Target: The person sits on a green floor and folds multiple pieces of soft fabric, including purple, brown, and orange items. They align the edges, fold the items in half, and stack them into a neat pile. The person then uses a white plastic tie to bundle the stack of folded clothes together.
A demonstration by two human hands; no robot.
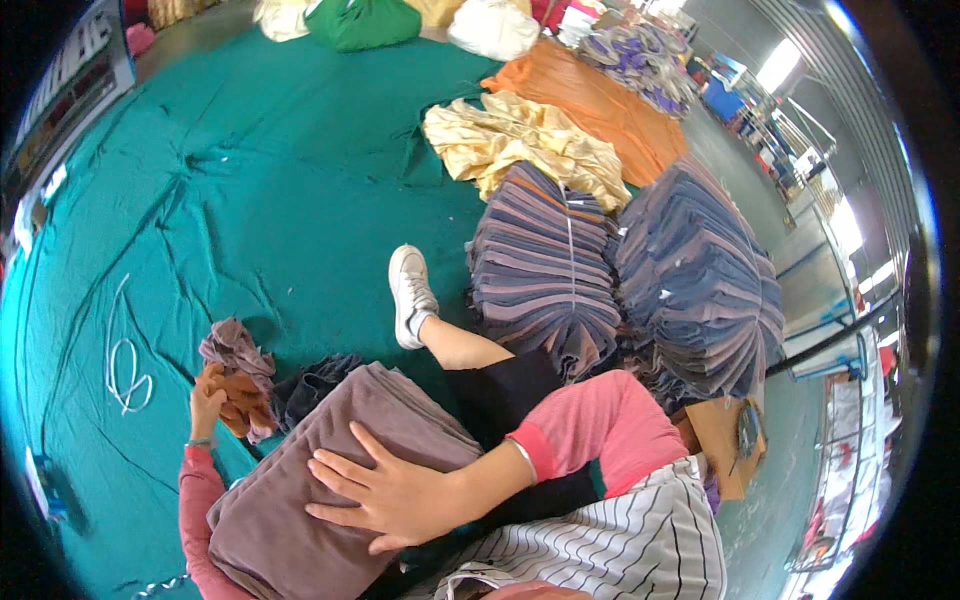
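Note:
A folded stack of mauve cloths (375, 409) lies across my lap and legs. My right hand (401, 487) rests flat on its top, fingers spread, holding nothing. Past the stack's left side, my left hand (208, 394) touches a small heap of crumpled mauve and rust-brown cloths (244, 405). Its fingers are curled, and whether cloth is pinched in them is unclear. Between that heap and the stack sits a crumpled dark cloth (311, 386).
I sit on a green ground sheet (315, 195). Two tied bundles of blue-grey and mauve cloths (544, 262) (690, 277) stand to the right. Beyond them are a yellow cloth (525, 142) and an orange sheet (585, 97). A white cord (124, 375) lies left; a cardboard box (724, 442) stands right.

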